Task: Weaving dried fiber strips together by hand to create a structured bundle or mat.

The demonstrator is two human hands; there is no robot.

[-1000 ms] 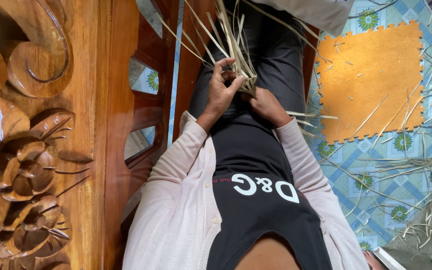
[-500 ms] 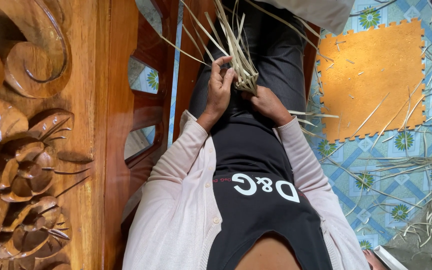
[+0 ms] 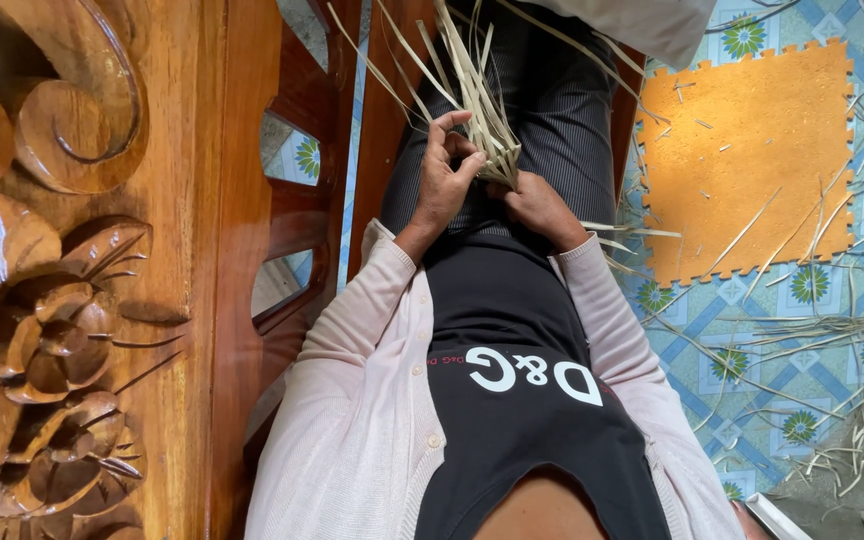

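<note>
A: Since half a second ago, what has shifted?
B: Left hand (image 3: pixel 444 185) has opened slightly; its fingers (image 3: pixel 464 168) pinch the strip bundle (image 3: pixel 487 120).

A: And the right hand (image 3: pixel 537 205)?
B: Closed on the bundle's base, over the lap. Weaving is mid-step, apparently; next, one strip must be separated.

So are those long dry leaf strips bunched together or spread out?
Both: the leaf strips are pinched into one bunch where the left hand and right hand grip them, then fan apart away from the hands.
</note>
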